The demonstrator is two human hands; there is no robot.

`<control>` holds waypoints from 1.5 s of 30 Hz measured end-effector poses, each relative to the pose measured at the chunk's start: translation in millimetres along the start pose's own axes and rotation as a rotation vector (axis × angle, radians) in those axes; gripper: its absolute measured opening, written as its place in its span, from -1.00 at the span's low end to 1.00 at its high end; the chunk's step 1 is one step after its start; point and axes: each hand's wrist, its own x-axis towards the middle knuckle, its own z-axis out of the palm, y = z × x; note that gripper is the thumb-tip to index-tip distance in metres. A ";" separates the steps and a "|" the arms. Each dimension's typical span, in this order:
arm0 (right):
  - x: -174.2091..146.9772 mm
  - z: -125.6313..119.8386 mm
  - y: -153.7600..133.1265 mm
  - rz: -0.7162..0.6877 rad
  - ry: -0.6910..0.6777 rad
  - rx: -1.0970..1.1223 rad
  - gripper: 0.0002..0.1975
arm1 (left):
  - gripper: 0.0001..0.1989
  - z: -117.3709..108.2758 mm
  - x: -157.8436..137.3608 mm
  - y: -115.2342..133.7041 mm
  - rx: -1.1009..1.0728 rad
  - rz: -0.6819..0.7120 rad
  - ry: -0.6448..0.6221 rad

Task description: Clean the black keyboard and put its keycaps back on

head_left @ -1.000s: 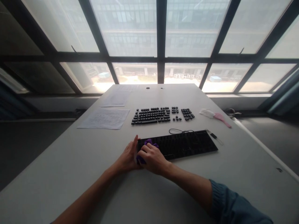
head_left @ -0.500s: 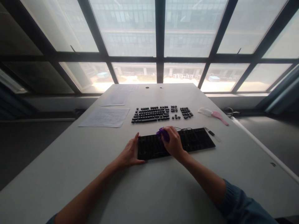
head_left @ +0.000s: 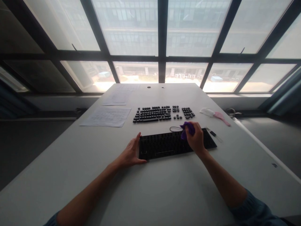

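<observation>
A black keyboard base (head_left: pixel 164 146) without its keycaps lies slightly slanted on the white table (head_left: pixel 150 188). My left hand (head_left: pixel 131 152) grips its left end, thumb along the near edge and fingers at the far corner. In my right hand (head_left: pixel 197 138) is a bunched purple cloth (head_left: pixel 187 129), pressed on the far edge of the base, right of its middle. A loop of black cable (head_left: pixel 176 129) shows beside the cloth. Behind the base, the removed black keycaps (head_left: pixel 152 114) are laid out in keyboard order.
Printed paper sheets (head_left: pixel 107 117) lie at the left. To the right are a pink-handled brush (head_left: pixel 219 116) with a clear plastic bag (head_left: pixel 207 111) and a small black-handled wire tool (head_left: pixel 213 133). Large windows (head_left: pixel 185 28) stand beyond the table.
My right hand has moved right along the keyboard base with the purple cloth, from left of the middle toward the right part. My left hand keeps its hold on the left end.
</observation>
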 end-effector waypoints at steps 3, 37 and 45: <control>1.1 -19.5 20.8 0.056 0.120 -0.052 -0.80 | 0.39 0.1 0.0 -1.2 0.009 -0.011 -0.004; -45.7 -5.8 -7.9 -0.207 -0.571 0.015 -0.54 | 0.37 -2.3 0.6 -0.3 0.008 0.002 -0.005; -40.9 -7.8 10.8 -0.055 -0.426 -0.142 -0.68 | 0.39 0.6 0.2 -5.7 0.043 0.010 -0.001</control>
